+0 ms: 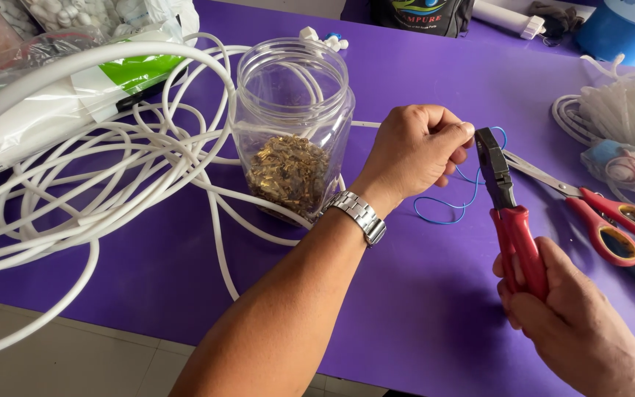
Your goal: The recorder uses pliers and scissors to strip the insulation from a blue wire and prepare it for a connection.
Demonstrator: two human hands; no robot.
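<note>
Fingers (pixel 458 136) pinching blue wire (pixel 446 215), purple tabletop (pixel 406 294)

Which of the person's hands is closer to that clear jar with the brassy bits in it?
Left. The left hand is just to the right of the jar, pinching a thin blue wire. The right hand is farther off, gripping red-handled pliers.

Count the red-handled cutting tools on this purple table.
2: red-handled black-nosed pliers gripped in the right hand; red-handled steel scissors lying just right of them. Others may be hidden.

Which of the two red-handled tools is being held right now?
The pliers, gripped upright by the right hand; the scissors lie untouched on the purple table.
</note>
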